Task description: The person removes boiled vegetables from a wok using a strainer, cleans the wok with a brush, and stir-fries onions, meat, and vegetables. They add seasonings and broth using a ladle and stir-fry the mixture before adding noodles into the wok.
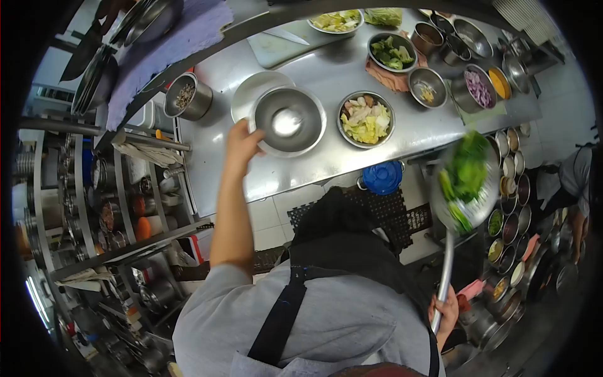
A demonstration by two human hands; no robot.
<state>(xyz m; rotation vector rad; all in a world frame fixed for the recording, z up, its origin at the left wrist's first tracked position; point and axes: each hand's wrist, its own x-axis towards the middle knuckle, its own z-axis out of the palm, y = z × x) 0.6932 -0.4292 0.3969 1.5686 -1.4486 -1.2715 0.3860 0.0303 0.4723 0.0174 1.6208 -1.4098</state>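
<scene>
My left hand [242,143] grips the near-left rim of an empty steel bowl [290,143] on the counter. The bowl overlaps a pale round plate [245,94] behind it. At the lower right my right hand [445,309] is closed around the long handle of a strainer ladle [438,201]. Bright green leafy vegetables [466,169], blurred by motion, lie in the ladle's wide head, off the counter's front edge. Beside the empty bowl stands a steel bowl [342,133] of chopped cabbage and pale pieces [366,125].
On the steel counter [213,179] are a pot [200,103], a cutting board [270,53] with a knife [286,36], a broccoli bowl [392,53] and a red onion container [474,91]. A blue lidded bin [382,178] stands below. Another person [573,179] is at right, near several ingredient pots.
</scene>
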